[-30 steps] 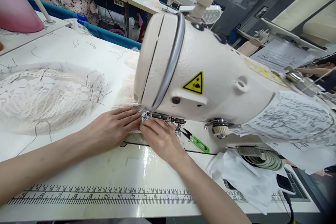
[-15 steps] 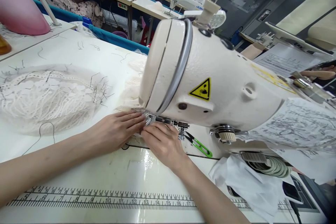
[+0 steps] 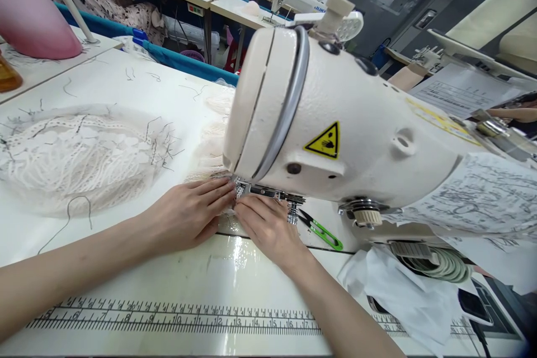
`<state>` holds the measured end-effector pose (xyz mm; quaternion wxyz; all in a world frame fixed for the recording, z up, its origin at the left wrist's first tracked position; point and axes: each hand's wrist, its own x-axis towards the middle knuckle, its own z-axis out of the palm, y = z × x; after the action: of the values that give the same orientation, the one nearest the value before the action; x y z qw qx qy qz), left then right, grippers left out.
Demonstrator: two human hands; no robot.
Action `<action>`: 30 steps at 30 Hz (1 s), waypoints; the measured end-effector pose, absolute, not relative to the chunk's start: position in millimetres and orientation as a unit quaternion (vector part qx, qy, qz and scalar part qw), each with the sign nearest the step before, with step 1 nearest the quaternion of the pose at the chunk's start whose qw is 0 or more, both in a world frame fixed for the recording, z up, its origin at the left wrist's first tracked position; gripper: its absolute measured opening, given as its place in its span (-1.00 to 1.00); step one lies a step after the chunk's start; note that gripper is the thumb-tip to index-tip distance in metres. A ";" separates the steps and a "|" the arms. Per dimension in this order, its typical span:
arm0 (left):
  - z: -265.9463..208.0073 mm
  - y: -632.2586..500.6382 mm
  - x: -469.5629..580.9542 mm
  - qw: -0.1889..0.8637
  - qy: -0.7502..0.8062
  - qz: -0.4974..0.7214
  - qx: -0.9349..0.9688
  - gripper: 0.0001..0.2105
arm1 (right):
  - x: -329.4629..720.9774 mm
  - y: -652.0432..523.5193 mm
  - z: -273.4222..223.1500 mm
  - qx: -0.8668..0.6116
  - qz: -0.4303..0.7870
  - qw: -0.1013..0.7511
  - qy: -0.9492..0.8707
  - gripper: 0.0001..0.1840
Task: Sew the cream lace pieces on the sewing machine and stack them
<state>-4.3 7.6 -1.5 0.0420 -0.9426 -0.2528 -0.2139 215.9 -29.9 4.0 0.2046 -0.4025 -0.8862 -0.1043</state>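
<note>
At the needle area of a white sewing machine, both hands rest on pale lace fabric. My left hand lies along the lace with its fingers stretched out, pressing it down left of the presser foot. My right hand sits just in front of the foot, its fingers bent and closed together on the near edge of the lace. A bit of the mesh shows between the fingertips. The machine head hides the needle and part of the fabric. Right of my right hand lie green thread snips.
A round bundle of white lace with dark loose threads lies left. A printed ruler strip runs along the near table edge. White cloth and a phone lie at right. Beyond stand a pink object and another person.
My two hands have shifted very slightly right in the picture along with the camera view. They stay on the lace, and the snips and the lace bundle keep their places.
</note>
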 end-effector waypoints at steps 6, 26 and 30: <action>-2.3 2.7 1.2 0.049 -0.270 -0.220 -0.936 -0.58 | 219.2 -29.0 1.6 -0.402 -0.092 0.227 -0.882 -0.79; -2.8 4.1 4.5 0.104 -0.255 -0.201 -0.940 -0.60 | 224.1 -32.6 6.1 -0.476 -0.168 0.202 -0.840 -0.80; -2.6 3.1 4.1 0.129 -0.233 -0.202 -0.943 -0.61 | 224.3 -29.4 8.9 -0.468 -0.167 0.218 -0.840 -0.81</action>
<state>4.1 3.1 -2.6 0.1289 -0.9426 -0.2326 -0.2017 224.3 -29.4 8.9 0.2183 -0.4678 -0.8399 -0.1673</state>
